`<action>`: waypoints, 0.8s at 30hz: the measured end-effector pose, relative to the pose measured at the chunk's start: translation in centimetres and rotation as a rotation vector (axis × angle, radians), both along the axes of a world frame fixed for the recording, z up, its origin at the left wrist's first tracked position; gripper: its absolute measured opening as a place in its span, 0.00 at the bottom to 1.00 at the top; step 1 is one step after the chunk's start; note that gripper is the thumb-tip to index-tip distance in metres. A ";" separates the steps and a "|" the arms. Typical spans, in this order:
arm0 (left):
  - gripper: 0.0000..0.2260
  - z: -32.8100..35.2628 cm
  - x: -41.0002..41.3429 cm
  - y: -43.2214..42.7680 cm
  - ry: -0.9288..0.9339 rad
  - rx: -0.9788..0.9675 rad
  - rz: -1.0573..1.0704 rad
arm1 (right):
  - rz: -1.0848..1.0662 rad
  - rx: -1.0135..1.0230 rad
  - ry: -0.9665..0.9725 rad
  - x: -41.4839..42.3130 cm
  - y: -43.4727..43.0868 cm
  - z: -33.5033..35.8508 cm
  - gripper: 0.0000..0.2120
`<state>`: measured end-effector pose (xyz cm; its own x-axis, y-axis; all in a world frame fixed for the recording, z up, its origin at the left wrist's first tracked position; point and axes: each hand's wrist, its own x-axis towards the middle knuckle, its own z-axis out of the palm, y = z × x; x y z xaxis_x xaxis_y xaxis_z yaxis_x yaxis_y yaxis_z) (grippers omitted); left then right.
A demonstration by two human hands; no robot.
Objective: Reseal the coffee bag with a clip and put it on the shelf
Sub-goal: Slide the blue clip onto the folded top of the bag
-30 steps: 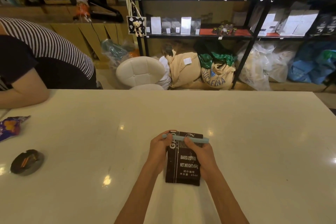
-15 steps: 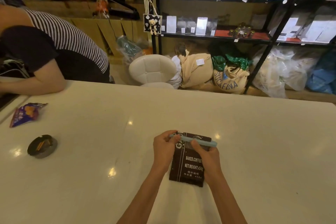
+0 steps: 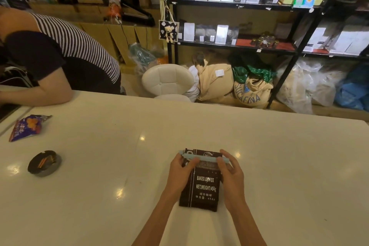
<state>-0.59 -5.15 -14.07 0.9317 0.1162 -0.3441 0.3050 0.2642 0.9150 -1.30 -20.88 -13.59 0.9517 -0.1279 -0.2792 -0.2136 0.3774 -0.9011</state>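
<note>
A dark brown coffee bag [image 3: 201,187] with white lettering lies flat on the white table [image 3: 279,166], its top pointing away from me. A long light-blue clip [image 3: 205,158] runs across the bag near its top. My left hand [image 3: 180,170] pinches the clip's left part, thumb on top. At the clip's right end my right hand [image 3: 231,171] curls over it and the bag's right edge. A black metal shelf [image 3: 239,5] with several coffee bags stands beyond the table.
A purple snack wrapper [image 3: 27,127] and a dark round ashtray [image 3: 44,163] lie on the table's left. A person in a striped top [image 3: 60,50] leans on the far left corner. A white stool [image 3: 168,80] and sacks [image 3: 251,90] sit below the shelf.
My right hand has slid from the middle of the clip to its right end. The clip now lies more level across the bag. My head has turned a little, shifting the scene.
</note>
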 end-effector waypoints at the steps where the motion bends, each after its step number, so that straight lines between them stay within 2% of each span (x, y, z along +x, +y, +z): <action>1: 0.13 0.0 0.0 0.0 -0.003 -0.003 -0.031 | -0.021 -0.016 0.001 -0.1 0.0 -0.2 0.12; 3: 0.13 -0.1 -0.1 -0.2 -0.009 -0.026 -0.067 | -0.035 -0.046 0.025 -0.3 0.4 -0.6 0.09; 12: 0.09 -0.3 0.2 -0.6 -0.057 -0.007 -0.129 | 0.005 -0.079 0.081 0.2 0.9 -0.6 0.09; 15: 0.13 -0.3 0.2 -0.5 -0.049 -0.026 -0.154 | 0.016 -0.135 0.089 0.2 0.9 -0.6 0.10; 18: 0.22 -0.2 0.1 -0.2 -0.014 -0.211 -0.139 | -0.019 -0.174 0.093 0.4 1.0 -0.8 0.10; 24: 0.18 -0.9 -0.5 -0.6 0.009 -0.387 0.014 | -0.045 -0.199 0.102 0.6 1.1 -0.9 0.11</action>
